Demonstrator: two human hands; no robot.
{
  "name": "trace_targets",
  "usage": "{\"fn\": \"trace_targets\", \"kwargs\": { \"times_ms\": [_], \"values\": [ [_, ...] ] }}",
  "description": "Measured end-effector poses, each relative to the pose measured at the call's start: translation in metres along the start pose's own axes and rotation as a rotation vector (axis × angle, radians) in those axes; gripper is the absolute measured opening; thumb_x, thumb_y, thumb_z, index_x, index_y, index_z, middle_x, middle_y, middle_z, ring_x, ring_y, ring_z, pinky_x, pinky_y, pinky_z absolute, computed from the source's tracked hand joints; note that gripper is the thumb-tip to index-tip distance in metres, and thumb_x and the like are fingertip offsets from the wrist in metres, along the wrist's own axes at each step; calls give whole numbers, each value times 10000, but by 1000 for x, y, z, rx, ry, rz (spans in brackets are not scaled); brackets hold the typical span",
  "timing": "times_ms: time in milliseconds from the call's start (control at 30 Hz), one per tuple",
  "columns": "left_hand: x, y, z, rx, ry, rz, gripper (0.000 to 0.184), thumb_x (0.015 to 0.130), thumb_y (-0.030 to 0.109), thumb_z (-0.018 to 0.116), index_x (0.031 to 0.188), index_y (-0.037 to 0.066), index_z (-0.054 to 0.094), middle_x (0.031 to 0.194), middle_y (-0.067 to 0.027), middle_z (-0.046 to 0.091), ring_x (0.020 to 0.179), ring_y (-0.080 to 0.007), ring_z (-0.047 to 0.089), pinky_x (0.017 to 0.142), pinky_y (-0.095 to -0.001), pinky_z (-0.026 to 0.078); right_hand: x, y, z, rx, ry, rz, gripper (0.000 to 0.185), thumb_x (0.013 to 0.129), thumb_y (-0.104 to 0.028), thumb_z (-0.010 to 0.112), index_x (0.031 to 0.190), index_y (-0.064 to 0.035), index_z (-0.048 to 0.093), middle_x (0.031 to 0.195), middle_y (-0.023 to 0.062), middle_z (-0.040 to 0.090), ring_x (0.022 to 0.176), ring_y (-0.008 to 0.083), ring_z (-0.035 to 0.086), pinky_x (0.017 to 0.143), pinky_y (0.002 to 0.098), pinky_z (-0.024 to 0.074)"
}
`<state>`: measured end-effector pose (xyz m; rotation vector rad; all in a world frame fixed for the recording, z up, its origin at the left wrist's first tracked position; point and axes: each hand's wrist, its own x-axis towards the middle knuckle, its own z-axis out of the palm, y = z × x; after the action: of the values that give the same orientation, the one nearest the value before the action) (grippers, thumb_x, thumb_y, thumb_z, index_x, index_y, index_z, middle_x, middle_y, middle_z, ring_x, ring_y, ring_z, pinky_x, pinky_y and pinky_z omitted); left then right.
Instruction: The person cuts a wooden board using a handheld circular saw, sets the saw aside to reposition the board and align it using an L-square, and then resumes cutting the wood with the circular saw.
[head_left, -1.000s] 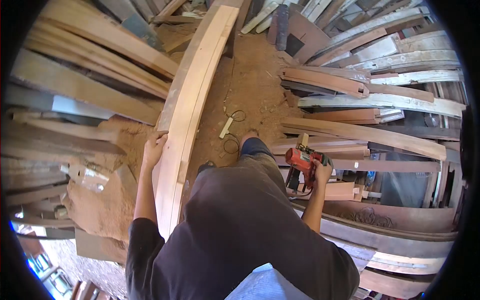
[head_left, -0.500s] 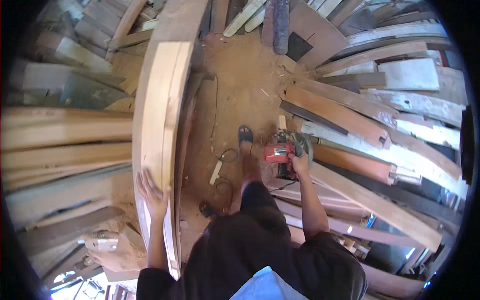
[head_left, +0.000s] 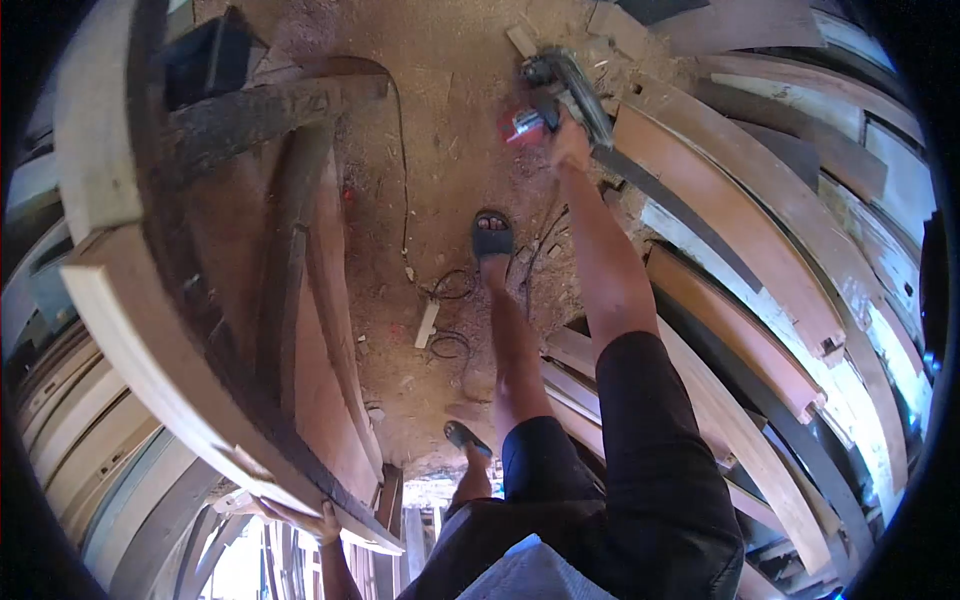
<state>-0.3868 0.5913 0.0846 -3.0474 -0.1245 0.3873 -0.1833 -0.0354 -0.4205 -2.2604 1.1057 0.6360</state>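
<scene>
My right hand [head_left: 570, 145] is closed around the handle of a circular saw [head_left: 583, 98] with a red motor housing. The saw is held out low in front of me, over the dirt floor, with its lower parts partly hidden. At the lower left, my left hand [head_left: 302, 518] rests against the near end of a long pale wooden plank [head_left: 165, 345], fingers stretched out and thumb apart. The plank lies along a larger dark-edged timber [head_left: 100, 140]. Part of that hand is hidden by the wood.
A black cord [head_left: 402, 170] runs across the dirt floor [head_left: 440, 130], near a small wood offcut [head_left: 427, 323]. Stacked planks [head_left: 720, 210] fill the right side. More boards [head_left: 75, 420] stand at the left. My sandalled foot [head_left: 492, 235] is mid-floor.
My view has tilted and shifted. The saw in my right hand has moved farther forward, away from my body. My left hand now sits at the plank's near end instead of flat along its face.
</scene>
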Motion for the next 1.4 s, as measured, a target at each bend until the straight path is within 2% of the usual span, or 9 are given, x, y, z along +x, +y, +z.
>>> {"fn": "trace_targets", "kwargs": {
  "times_ms": [300, 567, 733, 800, 867, 1000, 1133, 1233, 1400],
  "values": [
    [-73, -78, 2, -76, -108, -105, 1283, 878, 820, 598, 1706, 33, 15, 1692, -384, 59, 1562, -556, 131, 1213, -723, 191, 10, 43, 107, -233, 66, -317, 507, 958, -72, 590, 1462, -135, 580, 1362, 206, 679, 1272, 434, 629, 1082, 495, 476],
    [-59, -60, 3, -44, -58, 1, 1276, 899, 749, 628, 1684, -50, 16, 1691, -399, 90, 1574, -552, 115, 1261, -648, 151, 15, 125, 227, -323, 80, -313, 637, 970, -194, 589, 1585, -134, 435, 1471, 200, 610, 1356, 423, 573, 1158, 562, 389],
    [-108, -73, 25, 91, -20, 115, 1282, 887, 717, 688, 1652, -129, 103, 1682, -423, 117, 1582, -551, 118, 1263, -639, 165, -24, 84, 153, -256, 10, -475, 903, 867, -192, 741, 1662, -116, 320, 1581, 233, 491, 1432, 448, 490, 1202, 570, 355],
    [-67, -23, 13, -56, -25, 71, 1132, 911, 695, 683, 1685, 45, 174, 1681, -428, 120, 1560, -588, 173, 1222, -701, 214, -34, 101, 127, -457, 5, -791, 966, 840, -145, 774, 1671, -88, 286, 1602, 246, 453, 1450, 460, 459, 1184, 558, 389],
    [-20, 31, 2, -79, 6, 113, 1044, 891, 691, 730, 1709, 283, 226, 1680, -438, 107, 1523, -632, 243, 1170, -752, 288, -69, 82, 86, -426, -184, -646, 872, 879, -138, 759, 1644, -91, 343, 1573, 251, 485, 1416, 446, 502, 1142, 548, 447],
    [-21, 48, 7, -149, 96, 85, 877, 830, 688, 771, 1539, 218, 555, 1657, -424, 242, 1513, -623, 286, 1205, -732, 241, -156, 34, 8, -36, -363, -641, 603, 933, -146, 774, 1487, -68, 549, 1298, 188, 644, 1236, 287, 639, 993, 403, 548],
    [-26, 65, 10, -212, 149, 20, 844, 720, 590, 875, 1476, 292, 647, 1687, -345, 271, 1573, -522, 260, 1279, -655, 159, -386, -145, -178, 788, -446, -890, 302, 963, -53, 714, 1263, -72, 682, 1066, 75, 675, 991, 151, 660, 854, 292, 544],
    [-33, 79, -8, -291, 103, -14, 784, 791, 585, 833, 1508, 361, 609, 1723, -302, 210, 1599, -520, 165, 1297, -646, 100, -553, -212, -311, 1208, -581, -1550, 159, 973, -100, 711, 1132, -94, 704, 1089, 60, 664, 998, 157, 627, 881, 359, 535],
    [-71, 98, 19, -272, 215, -117, 833, 863, 483, 803, 1613, 358, 465, 1734, -281, 183, 1620, -497, 84, 1303, -641, 95, -774, -217, -390, 1366, -1195, -1898, 180, 967, -220, 764, 1116, -321, 748, 1102, 25, 597, 1074, 230, 554, 1013, 527, 499]
  ]
}}
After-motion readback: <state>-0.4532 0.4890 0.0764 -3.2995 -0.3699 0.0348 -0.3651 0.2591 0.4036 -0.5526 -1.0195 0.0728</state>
